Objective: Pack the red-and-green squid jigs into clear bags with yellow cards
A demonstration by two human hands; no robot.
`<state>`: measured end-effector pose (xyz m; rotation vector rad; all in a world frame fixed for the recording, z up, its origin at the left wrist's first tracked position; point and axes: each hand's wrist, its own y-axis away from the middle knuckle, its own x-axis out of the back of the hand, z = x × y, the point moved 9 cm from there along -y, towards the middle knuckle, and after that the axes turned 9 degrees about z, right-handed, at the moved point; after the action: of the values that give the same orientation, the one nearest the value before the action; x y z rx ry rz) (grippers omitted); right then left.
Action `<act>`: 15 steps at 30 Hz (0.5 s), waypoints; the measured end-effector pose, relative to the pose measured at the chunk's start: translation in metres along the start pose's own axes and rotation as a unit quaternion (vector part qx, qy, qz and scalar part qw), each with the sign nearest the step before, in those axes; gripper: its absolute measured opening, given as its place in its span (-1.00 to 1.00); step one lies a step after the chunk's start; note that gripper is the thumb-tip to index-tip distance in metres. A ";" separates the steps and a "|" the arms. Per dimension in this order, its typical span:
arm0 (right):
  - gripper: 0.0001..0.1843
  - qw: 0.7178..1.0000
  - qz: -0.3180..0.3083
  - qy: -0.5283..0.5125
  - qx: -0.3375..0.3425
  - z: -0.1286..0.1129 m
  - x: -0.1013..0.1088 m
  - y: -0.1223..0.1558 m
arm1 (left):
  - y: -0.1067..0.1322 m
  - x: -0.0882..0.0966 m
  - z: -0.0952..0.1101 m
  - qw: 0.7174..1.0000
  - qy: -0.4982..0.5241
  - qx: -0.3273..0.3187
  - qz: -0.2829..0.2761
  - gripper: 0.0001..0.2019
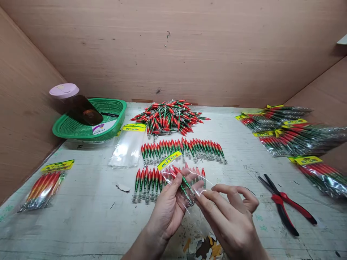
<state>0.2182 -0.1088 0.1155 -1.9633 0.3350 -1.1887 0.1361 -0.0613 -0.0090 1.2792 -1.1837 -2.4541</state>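
Clear plastic film is pinched between both hands: the left hand (169,206) closes thumb and fingers on a clear bag (189,172) with a yellow header card, gripping it across the middle. Two or three red-and-green lures (184,185) lie inside under the fingertips. The right hand (230,216) meets the bag's lower right edge, its thumb and forefinger drawn together on the film while the other fingers curl loosely behind. The bag hangs just above the table, in front of the nearer row of lures (148,182).

That row lies on a pale, scuffed table (81,216). A longer row (184,148) lies behind it, and a loose pile of lures (168,115) sits farther back. A stack of empty bags (127,144) lies left of the rows, beside a green basket (119,108) that holds a dark bottle with a pink lid (64,91). Filled packs (292,133) are heaped at the right edge, and one filled pack (45,186) lies alone at the left. Red-handled pliers (284,204) rest open on the table, right of the hands. Brown board walls (189,47) close in the back and both sides.

Both forearms come up from the bottom edge. The left palm is turned inward, and the back of the right hand faces the camera.
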 end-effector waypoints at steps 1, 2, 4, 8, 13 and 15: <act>-0.83 1.000 0.010 0.002 0.001 -0.001 0.002 0.000 | 0.000 0.000 0.000 1.000 0.001 0.001 -0.002 -0.78; -0.84 1.000 0.017 -0.004 0.002 -0.001 0.006 0.000 | 0.000 0.001 0.001 1.000 0.002 0.001 -0.002 -0.78; -0.79 0.999 0.030 -0.029 -0.004 0.006 0.015 0.001 | 0.000 0.005 0.006 1.000 0.011 -0.001 0.004 -0.79; -0.85 0.998 0.006 -0.024 -0.063 0.048 0.017 0.011 | -0.003 0.018 0.023 0.998 0.051 -0.016 0.046 -0.80; -0.82 0.966 -0.216 -0.088 -0.114 0.081 -0.053 0.061 | -0.007 0.017 0.028 0.997 0.074 -0.010 0.035 -0.75; -0.79 0.961 -0.229 -0.089 -0.129 0.084 -0.066 0.074 | -0.007 0.016 0.025 0.997 0.069 -0.006 0.029 -0.74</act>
<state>0.2667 -0.0767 -0.0012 -2.4443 -0.0715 -1.2853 0.1095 -0.0488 -0.0161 1.3670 -1.1511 -2.2884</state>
